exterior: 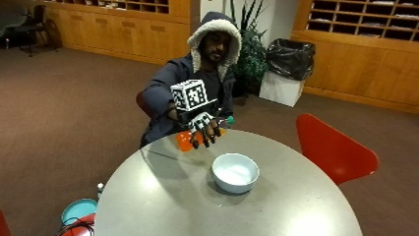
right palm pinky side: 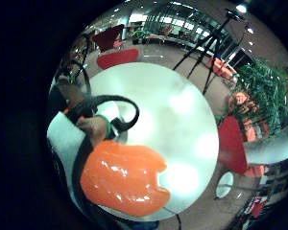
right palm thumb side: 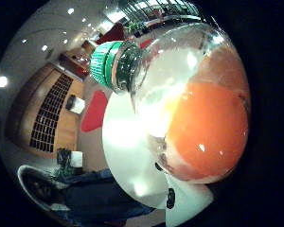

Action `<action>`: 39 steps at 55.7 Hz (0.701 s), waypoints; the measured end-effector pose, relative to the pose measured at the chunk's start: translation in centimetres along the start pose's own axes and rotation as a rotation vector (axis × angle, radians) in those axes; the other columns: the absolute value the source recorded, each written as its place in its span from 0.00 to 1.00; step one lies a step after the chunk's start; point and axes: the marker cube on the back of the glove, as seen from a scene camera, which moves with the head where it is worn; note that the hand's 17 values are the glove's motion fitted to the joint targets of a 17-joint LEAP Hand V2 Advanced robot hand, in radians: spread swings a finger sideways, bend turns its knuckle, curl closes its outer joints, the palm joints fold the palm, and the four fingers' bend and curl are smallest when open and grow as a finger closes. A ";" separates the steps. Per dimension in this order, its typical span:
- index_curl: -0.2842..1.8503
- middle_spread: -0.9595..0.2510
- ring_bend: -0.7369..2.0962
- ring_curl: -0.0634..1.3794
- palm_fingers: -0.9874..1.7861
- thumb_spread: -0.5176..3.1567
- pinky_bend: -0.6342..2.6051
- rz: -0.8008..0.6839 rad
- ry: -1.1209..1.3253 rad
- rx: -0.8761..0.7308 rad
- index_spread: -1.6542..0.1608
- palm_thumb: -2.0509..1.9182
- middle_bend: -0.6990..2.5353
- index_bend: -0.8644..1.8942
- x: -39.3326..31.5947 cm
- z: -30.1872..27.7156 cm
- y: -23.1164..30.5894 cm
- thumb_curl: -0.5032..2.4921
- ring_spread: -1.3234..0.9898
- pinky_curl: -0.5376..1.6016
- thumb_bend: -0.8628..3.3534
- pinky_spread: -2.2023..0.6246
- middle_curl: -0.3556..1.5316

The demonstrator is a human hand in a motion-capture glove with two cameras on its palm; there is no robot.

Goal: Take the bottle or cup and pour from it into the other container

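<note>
So the gloved right hand is wrapped around a bottle of orange liquid with a green cap, holding it above the round table near the white bowl.

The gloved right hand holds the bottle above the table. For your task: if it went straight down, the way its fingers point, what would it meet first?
Most likely the bare table top. The gloved right hand grips the bottle near the table's far edge, fingers pointing down. The white bowl sits off to one side, seemingly out of that line, though depth is uncertain.
</note>
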 end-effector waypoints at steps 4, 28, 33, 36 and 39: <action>0.25 0.60 0.49 0.32 0.77 0.31 0.34 -0.010 0.055 -0.026 0.76 0.74 0.29 0.35 -0.2 0.7 -0.4 0.37 0.51 0.42 0.20 0.76 0.43; 0.25 0.60 0.49 0.32 0.77 0.31 0.34 -0.134 0.508 -0.173 0.76 0.74 0.29 0.35 -0.9 5.6 -0.4 0.37 0.51 0.42 0.20 0.76 0.43; 0.25 0.60 0.49 0.32 0.77 0.31 0.34 -0.141 0.557 -0.191 0.76 0.74 0.29 0.35 -1.0 6.2 -0.6 0.37 0.51 0.42 0.20 0.76 0.43; 0.25 0.60 0.49 0.32 0.77 0.31 0.34 -0.156 0.617 -0.204 0.76 0.74 0.29 0.35 -1.1 6.8 -0.8 0.37 0.51 0.42 0.20 0.76 0.43; 0.25 0.60 0.49 0.32 0.77 0.31 0.34 -0.182 0.673 -0.225 0.76 0.74 0.29 0.35 -1.3 7.3 -0.7 0.37 0.51 0.43 0.20 0.76 0.43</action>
